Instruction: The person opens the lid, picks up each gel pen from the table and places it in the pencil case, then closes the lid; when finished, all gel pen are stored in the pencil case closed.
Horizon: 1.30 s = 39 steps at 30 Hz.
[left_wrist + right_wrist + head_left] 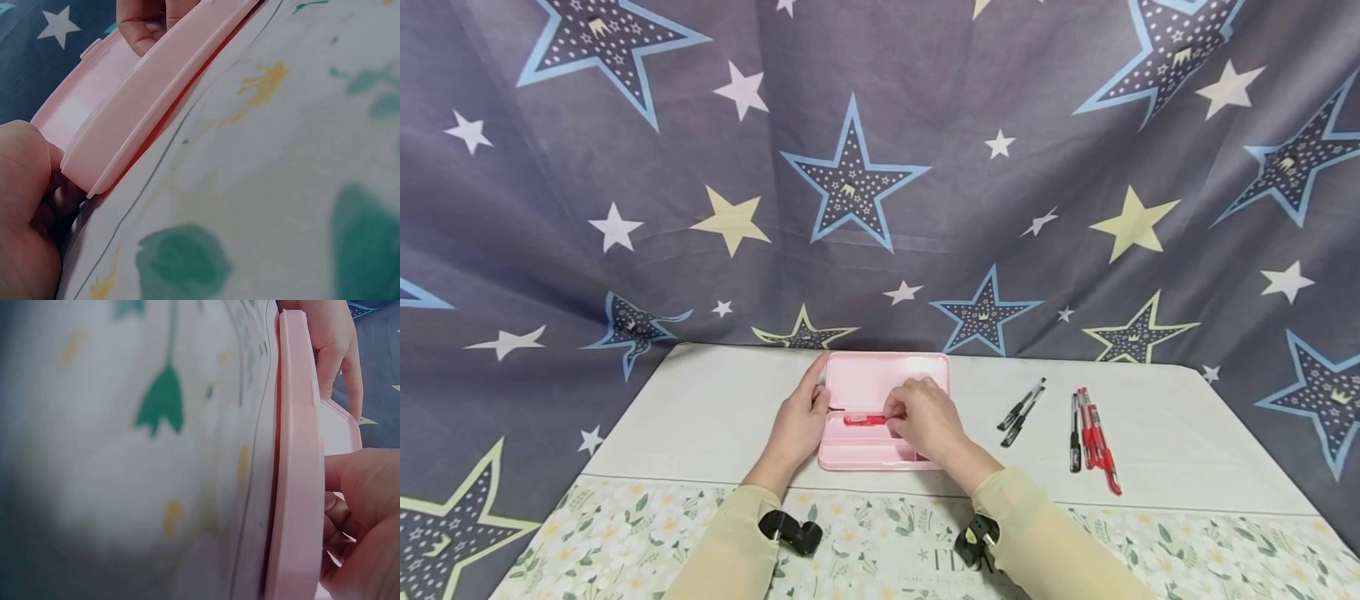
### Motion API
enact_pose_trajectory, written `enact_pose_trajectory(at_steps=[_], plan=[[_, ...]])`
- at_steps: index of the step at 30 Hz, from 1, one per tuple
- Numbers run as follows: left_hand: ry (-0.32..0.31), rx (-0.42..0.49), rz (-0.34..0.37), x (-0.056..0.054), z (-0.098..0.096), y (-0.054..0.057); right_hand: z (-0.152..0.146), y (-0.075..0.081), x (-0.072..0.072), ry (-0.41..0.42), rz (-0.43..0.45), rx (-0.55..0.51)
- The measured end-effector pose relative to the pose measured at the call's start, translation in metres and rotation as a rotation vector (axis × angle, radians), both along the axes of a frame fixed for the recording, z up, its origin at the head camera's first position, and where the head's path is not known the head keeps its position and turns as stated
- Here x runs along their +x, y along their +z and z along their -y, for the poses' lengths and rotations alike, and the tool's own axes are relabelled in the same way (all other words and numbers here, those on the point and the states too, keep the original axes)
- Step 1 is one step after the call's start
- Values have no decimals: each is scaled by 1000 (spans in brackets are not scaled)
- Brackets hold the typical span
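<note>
A pink pencil case [868, 456] lies with its lid [880, 379] raised at the back. My left hand [797, 425] holds its left side, with one finger stretched along the lid's edge. In the left wrist view, that hand's fingers bend round the corner of the case. Inside the case lies a red pen [863, 421], level and lengthwise. My right hand [928, 421] reaches over the case and pinches the red pen's right end, which the fingers hide. In the right wrist view, the case's front wall [299, 487] hides the fingertips and the pen.
Two black pens [1022, 412] lie right of the case. Farther right are another black pen [1075, 433] and several red pens [1097, 442] grouped close together. A floral cloth [880, 542] covers the near table edge. A star-patterned curtain [970, 208] hangs behind.
</note>
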<state>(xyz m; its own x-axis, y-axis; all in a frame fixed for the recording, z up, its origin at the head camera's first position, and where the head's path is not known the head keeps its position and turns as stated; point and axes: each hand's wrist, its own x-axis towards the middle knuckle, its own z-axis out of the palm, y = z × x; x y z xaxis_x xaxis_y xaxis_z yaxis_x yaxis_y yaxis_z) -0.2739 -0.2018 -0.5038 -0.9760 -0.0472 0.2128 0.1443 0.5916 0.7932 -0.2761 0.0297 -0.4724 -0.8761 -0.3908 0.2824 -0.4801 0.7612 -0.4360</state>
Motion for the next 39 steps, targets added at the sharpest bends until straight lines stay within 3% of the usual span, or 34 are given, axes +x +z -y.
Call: enact_pose_trajectory(at_steps=[7, 17, 28, 39], plan=[[0, 4, 3, 0, -1, 1, -2, 3, 3, -2, 22, -23], [-1, 3, -8, 2, -1, 4, -19, 12, 10, -35, 26, -150], [0, 3, -9, 2, 0, 2, -75, 22, 23, -124, 51, -247], [2, 17, -3, 2, 1, 1, -126, 32, 18, -145, 19, -255]])
